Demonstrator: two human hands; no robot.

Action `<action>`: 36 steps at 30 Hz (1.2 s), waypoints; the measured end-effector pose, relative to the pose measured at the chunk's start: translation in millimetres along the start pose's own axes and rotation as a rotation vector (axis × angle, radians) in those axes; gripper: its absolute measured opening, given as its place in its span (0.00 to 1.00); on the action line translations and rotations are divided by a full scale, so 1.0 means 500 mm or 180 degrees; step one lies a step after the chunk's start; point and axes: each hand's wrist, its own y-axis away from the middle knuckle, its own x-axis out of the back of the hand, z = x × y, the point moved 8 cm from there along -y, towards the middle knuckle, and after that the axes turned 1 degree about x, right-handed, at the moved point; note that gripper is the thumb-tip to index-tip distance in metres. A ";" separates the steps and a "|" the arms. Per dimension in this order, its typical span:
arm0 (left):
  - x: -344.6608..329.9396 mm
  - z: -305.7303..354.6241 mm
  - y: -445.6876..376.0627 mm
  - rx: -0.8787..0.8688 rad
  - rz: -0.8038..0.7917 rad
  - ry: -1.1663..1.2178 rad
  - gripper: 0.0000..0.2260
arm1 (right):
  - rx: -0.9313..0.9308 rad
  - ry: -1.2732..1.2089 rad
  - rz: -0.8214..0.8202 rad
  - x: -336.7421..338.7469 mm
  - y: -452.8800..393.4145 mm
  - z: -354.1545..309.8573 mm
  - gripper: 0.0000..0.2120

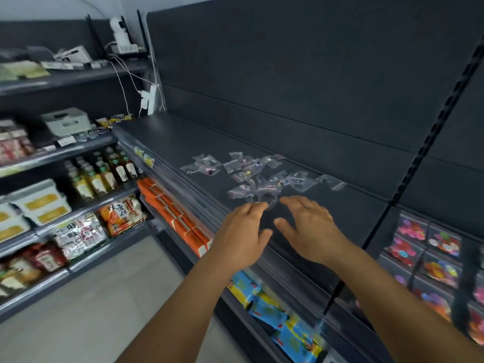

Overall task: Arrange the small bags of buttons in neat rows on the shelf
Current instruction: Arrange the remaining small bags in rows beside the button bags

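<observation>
The small bags of buttons [258,174] lie scattered in a loose heap on the dark shelf [167,137], some overlapping, some lying apart toward the back panel; nothing yet resembles a row, so the sorting appears to be at its very start. Both hands reach in from below, palms down, side by side over the near edge of the heap; the left hand [242,229] has its fingers [255,206] extended and only loosely bent, their tips at or just touching the nearest bag [264,199], though motion blur makes it unclear whether anything is pinched; the right hand [309,226] is spread wide and holds nothing, hovering just beside the left with a narrow gap between the thumbs. The hands likely come in flat and together because the clear bags are thin, slippery and tangled; flat fingers can spread the pile before any single bag is lifted. One bag [331,182] lies off to the right of the rest, and a few [201,166] lie to the left, which leaves bare shelf on either side for laying rows. The heap lies well back from the shelf's front lip [183,187], so there seems little risk of bags sliding off. On the lower shelves are orange packs [178,218] and blue packets [275,310]; bottles [102,171] stand on the neighbouring unit.
</observation>
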 end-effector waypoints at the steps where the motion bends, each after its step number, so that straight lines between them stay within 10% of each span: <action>1: 0.002 -0.019 -0.020 0.0020 -0.0002 -0.0012 0.26 | 0.0013 -0.0034 0.0013 -0.006 -0.029 -0.002 0.27; 23: -0.064 -0.181 -0.257 -0.0388 -0.0432 0.0490 0.14 | -0.0491 -0.0177 0.0132 -0.088 -0.226 0.117 0.18; 32: -0.086 -0.152 -0.278 -0.1452 -0.1516 -0.0419 0.35 | -0.1827 -0.0380 0.0703 -0.080 -0.193 0.126 0.16; 36: -0.079 -0.161 -0.290 -0.1554 -0.1478 -0.0391 0.29 | -0.2199 -0.0577 0.0613 -0.090 -0.190 0.121 0.23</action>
